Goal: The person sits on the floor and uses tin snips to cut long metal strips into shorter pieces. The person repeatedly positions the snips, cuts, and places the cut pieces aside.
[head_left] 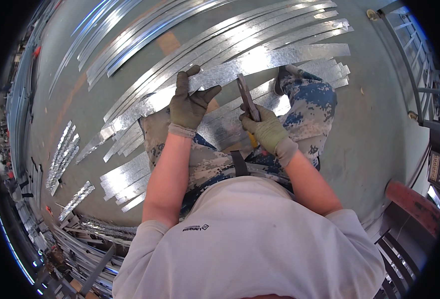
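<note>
Lining the left rim, long grey bars border the green floor. Short bright strips lie in narrow bundles nearby; a band of floor separates them from a fanned stack of flat strips beside the left thigh. Farther ahead, rows of long metal pieces slant upward to the right, their edges nearly parallel. Across the centre, ahead of the knees, runs one long metal strip, its left end low, its square right end beyond the right boot. The left gloved hand meets this strip left of its middle, thumb and forefinger spread; whether the fingers pinch it cannot be told. To the right, the right gloved hand has its fingers wrapped round the shears, whose tips point up at the strip's lower edge; contact is uncertain. Beyond the patterned trousers, a broad span of floor extends to a metal frame and a red cylinder.
</note>
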Demonstrator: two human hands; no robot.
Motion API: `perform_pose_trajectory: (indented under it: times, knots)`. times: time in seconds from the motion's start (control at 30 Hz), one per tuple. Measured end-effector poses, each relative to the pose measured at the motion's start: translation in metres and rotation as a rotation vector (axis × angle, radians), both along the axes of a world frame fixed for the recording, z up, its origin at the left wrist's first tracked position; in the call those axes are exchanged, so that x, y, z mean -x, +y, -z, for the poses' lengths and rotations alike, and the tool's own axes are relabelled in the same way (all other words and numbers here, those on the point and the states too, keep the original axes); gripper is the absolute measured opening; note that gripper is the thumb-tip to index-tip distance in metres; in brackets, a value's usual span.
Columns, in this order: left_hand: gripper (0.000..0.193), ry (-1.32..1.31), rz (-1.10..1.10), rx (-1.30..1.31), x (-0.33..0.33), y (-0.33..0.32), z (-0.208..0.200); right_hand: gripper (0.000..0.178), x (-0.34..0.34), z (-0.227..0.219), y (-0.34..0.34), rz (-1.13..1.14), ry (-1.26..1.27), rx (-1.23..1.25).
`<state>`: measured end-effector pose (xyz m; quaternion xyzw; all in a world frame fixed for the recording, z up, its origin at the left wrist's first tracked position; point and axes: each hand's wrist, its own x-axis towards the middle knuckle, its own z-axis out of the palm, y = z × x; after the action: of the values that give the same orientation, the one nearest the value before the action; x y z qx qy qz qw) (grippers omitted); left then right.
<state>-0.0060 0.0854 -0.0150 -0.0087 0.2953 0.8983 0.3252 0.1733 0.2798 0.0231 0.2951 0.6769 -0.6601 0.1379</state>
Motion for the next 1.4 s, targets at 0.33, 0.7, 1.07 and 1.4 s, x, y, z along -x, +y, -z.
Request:
perform_pose_trajectory:
  times: [0.33,0.7,1.07,1.4]
  knots:
    - [0.051,0.013,-0.014,0.040,-0.001,0.000,0.000,0.046,-0.002,-0.001,0.005,-0.081,-0.004,-0.127]
    - [0.051,0.068,-0.004,0.057,-0.002,-0.001,0.000,0.041,-0.004,-0.010,0.004,0.000,0.049,0.102]
    - [0.048,0.136,0.027,-0.255,0.001,-0.012,0.020,0.044,-0.015,-0.037,0.007,0.108,0.048,0.826]
    - [0.050,0.310,0.016,-0.288,0.008,-0.022,0.033,0.049,-0.015,-0.017,-0.013,0.093,0.143,1.578]
